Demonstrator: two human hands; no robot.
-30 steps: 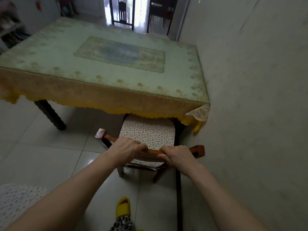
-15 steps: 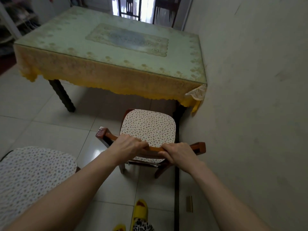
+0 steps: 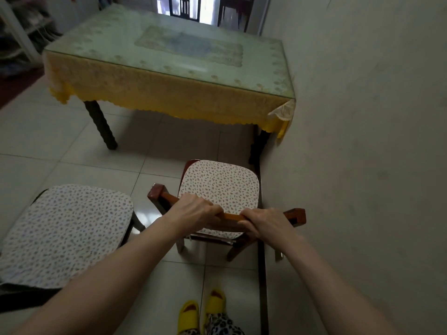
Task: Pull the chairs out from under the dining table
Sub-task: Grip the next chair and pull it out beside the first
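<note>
A wooden chair with a speckled white seat cushion stands on the tiled floor, fully out from under the dining table, which wears a yellow lace cloth under a glass top. My left hand and my right hand both grip the chair's brown top rail, side by side. A second chair with the same cushion stands at my left, also clear of the table.
A plain wall runs close along the right of the chair and table. Dark table legs stand at the near corners. My yellow slippers are just behind the chair. More dark chairs stand in the doorway beyond.
The chair has slid back toward me, from partly under the table edge to fully clear of it. I have stepped back, and the second chair has come into view at left.
</note>
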